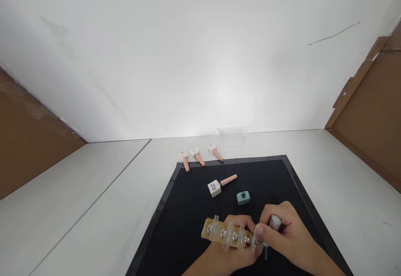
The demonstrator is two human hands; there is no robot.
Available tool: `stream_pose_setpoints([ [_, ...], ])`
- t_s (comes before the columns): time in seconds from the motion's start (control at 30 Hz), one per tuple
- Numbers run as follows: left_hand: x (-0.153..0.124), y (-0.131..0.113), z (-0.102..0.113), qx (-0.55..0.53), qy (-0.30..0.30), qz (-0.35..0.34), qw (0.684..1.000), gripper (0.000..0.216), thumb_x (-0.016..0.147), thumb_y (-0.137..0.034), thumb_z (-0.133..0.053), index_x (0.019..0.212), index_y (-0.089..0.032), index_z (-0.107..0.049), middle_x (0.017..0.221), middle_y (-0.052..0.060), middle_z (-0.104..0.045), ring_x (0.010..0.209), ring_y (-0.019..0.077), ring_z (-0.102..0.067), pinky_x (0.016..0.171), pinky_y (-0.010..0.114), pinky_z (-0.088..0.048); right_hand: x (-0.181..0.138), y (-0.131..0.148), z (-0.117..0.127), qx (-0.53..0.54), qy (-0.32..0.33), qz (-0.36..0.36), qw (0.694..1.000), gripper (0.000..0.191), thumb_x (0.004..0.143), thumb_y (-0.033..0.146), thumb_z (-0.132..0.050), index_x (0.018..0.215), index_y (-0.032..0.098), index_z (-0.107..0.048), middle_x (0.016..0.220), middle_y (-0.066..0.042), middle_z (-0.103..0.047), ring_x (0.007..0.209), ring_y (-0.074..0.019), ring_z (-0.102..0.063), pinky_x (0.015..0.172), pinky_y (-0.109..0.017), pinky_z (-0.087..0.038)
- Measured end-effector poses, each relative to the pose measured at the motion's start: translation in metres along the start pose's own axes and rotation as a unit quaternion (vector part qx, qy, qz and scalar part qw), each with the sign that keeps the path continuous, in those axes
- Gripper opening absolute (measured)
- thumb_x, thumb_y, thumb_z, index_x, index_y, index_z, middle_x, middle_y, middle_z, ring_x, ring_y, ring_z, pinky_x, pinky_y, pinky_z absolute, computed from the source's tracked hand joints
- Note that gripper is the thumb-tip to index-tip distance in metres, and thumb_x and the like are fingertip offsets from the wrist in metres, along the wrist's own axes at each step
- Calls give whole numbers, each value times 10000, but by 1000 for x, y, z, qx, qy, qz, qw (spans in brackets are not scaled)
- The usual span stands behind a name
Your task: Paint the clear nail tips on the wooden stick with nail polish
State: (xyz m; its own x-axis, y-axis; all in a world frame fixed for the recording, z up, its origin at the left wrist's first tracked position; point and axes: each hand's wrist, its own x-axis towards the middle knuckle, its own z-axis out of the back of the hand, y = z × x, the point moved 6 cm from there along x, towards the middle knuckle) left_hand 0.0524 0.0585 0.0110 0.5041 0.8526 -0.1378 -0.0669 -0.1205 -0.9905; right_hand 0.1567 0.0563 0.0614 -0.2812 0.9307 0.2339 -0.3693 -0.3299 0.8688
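My left hand (230, 253) is closed around a tan nail-tip stand (205, 231) with a row of shiny round metal studs. Clear false nail tips (228, 236) are mounted crosswise along it. My right hand (286, 234) grips a nail polish brush by its grey cylindrical cap (275, 222), at the right end of the stand. The bristles are hidden by my fingers. Just beyond my hands stands a teal polish bottle (243, 198) with its neck uncapped. Behind it to the left lies a white polish bottle (214, 188) with a peach cap.
A black mat (184, 209) with taped edges covers the middle of the white table (94, 221). Several white bottles (197, 155) with peach caps lie by its far left edge. A white wall (200, 59) rises behind, with brown cardboard panels (369, 100) on both sides.
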Motion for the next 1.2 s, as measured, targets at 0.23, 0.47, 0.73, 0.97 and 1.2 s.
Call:
stream_pose_setpoints([
  [0.23,-5,3,0,-81,19,3,997,91,554,-128,-611,563,-160,-526,516,-45,-492,487,76,-454,535,214,-405,3,-10,3,-2,-48,-15,999,339,806,291,-525,491,186,-456,415,78,-296,374,-72,-268,352,-191,-241],
  [0.47,-5,19,1,-107,38,-9,994,79,585,-110,-627,602,-147,-560,566,-12,-564,521,98,-516,541,220,-433,3,-4,9,4,-62,0,998,348,806,305,-518,484,187,-457,409,71,-316,369,-78,-309,367,-190,-280],
  [0.73,-2,3,-2,-78,14,3,997,152,569,-105,-626,521,-162,-493,515,-46,-488,490,73,-459,535,206,-413,1,-10,-1,16,-8,-30,999,327,795,300,-527,491,182,-497,416,69,-321,384,-80,-310,366,-184,-277],
  [0.97,-6,6,1,-124,37,3,992,103,556,-122,-644,583,-149,-548,545,-32,-526,500,80,-491,552,220,-443,3,-11,10,5,-87,-19,996,363,820,322,-495,491,193,-409,435,72,-314,388,-79,-290,369,-194,-257],
  [1.2,-3,9,2,-96,22,9,995,174,571,-145,-660,541,-168,-490,515,-40,-501,504,92,-504,533,214,-426,1,5,7,-27,-36,46,998,408,840,370,-530,482,176,-515,381,61,-380,359,-76,-346,370,-175,-317],
])
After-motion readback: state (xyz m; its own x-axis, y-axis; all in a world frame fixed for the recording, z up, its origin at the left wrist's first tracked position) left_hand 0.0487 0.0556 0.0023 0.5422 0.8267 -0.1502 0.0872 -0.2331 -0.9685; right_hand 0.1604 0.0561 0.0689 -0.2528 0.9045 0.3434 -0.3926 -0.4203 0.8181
